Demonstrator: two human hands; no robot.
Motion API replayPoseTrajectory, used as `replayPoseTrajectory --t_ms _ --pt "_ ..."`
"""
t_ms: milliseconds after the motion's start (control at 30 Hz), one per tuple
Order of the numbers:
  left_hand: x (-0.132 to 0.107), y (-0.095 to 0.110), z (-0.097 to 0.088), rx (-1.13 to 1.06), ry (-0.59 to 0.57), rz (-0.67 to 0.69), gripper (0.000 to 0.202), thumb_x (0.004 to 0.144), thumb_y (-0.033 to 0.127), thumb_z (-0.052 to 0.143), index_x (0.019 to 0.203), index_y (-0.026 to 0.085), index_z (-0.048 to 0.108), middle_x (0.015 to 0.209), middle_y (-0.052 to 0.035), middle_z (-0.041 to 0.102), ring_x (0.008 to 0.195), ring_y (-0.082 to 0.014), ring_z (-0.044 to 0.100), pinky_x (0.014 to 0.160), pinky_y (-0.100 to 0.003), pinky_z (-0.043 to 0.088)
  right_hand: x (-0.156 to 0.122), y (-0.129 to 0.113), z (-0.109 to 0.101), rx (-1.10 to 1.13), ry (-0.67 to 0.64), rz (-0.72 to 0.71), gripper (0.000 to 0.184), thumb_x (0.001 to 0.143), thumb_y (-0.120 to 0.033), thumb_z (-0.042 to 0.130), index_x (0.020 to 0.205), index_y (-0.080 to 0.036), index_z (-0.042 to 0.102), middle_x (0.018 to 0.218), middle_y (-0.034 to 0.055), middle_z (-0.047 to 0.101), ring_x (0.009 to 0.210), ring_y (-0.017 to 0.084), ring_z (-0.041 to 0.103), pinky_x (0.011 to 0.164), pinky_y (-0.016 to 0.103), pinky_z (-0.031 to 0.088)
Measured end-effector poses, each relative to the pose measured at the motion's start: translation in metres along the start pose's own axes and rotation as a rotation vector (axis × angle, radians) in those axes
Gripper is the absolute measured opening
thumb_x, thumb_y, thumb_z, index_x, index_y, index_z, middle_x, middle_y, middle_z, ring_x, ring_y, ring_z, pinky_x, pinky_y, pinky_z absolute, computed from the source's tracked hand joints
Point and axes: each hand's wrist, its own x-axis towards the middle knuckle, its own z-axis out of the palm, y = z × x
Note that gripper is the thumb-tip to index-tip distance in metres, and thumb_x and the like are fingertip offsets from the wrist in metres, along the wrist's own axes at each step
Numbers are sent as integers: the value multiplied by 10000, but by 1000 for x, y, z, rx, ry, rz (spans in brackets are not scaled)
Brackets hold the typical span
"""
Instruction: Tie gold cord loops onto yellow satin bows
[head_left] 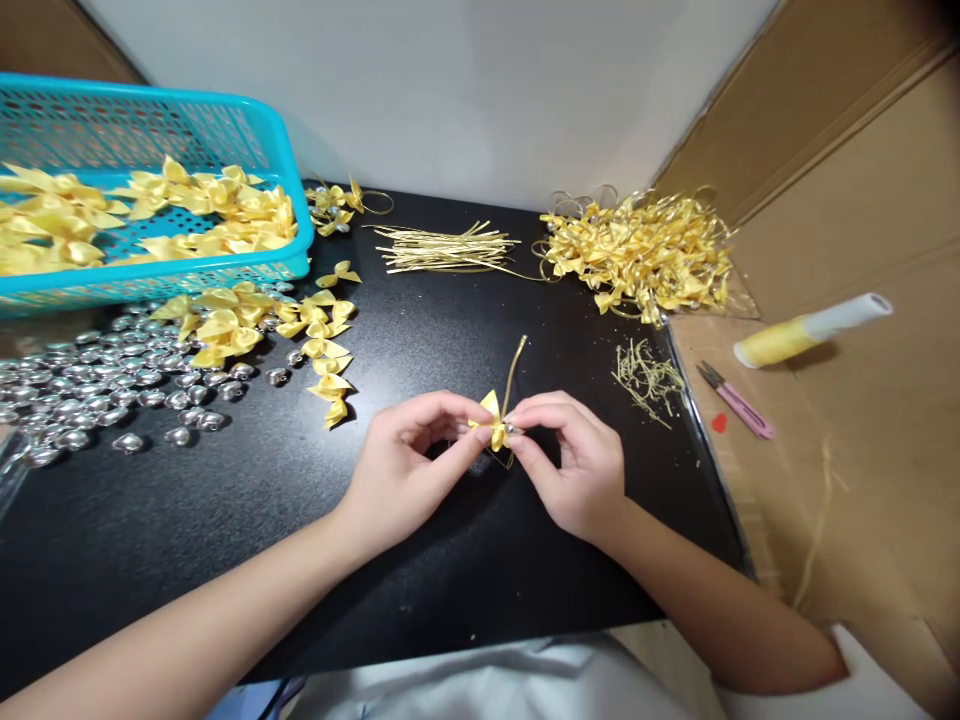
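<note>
Between my two hands, just above the black tabletop, is a small yellow ribbon bow [491,404] with a gold cord [516,370] sticking up from it. My left hand [420,450] pinches the bow between thumb and fingertips. On the other side, my right hand [574,460] is closed at the bow's right edge, thumb and forefinger on a small silver bell [511,428] next to the cord. A thin loop of cord shows under the bow. The fingertips partly hide how bell, cord and bow are joined.
A turquoise basket [296,215] of yellow bows stands at the left. Silver bells [112,385] and loose bows [326,350] lie before it. Cut gold cords [446,248], a pile of corded bows [637,255], cord scraps [649,380], pink-handled snips [739,402] and a roll [810,330] lie beyond and right.
</note>
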Motion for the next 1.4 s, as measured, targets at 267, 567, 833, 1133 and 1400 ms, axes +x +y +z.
replayPoseTrajectory --t_ms 267,567,833,1133,1400 --pt "0 -2 1 -149 -55 -82 206 706 145 799 877 174 689 859 6 700 770 -93 679 730 -167 567 3 2 0 148 -22 182 96 804 -132 702 848 -208 663 863 45 689 818 161 671 743 315 576" --pt "2 -3 0 186 -84 151 84 812 143 676 875 164 728 878 -50 718 719 -115 658 641 -203 538 6 1 -4 26 -48 -11 121 817 -105 683 880 -207 703 838 44 724 777 154 686 728 302 584" --pt "3 -2 -5 424 -114 393 111 798 114 688 855 191 745 833 -44 756 711 -128 690 633 -203 550 9 1 -9 -115 -174 -272 141 841 -118 669 877 -239 730 815 24 731 758 138 678 702 288 585" --pt "4 -10 -8 381 -65 387 123 795 101 701 867 190 745 860 -47 751 796 -141 700 732 -225 555 5 19 -133 -874 194 292 190 835 -343 654 941 -194 707 924 88 722 762 231 677 743 412 552" --pt "9 -8 -4 -178 -74 -279 147 742 307 785 823 187 763 1054 -88 753 809 -158 687 698 -248 557 -29 60 -191 -1318 34 501 401 849 -471 576 953 -106 705 904 228 675 838 371 624 728 486 478"
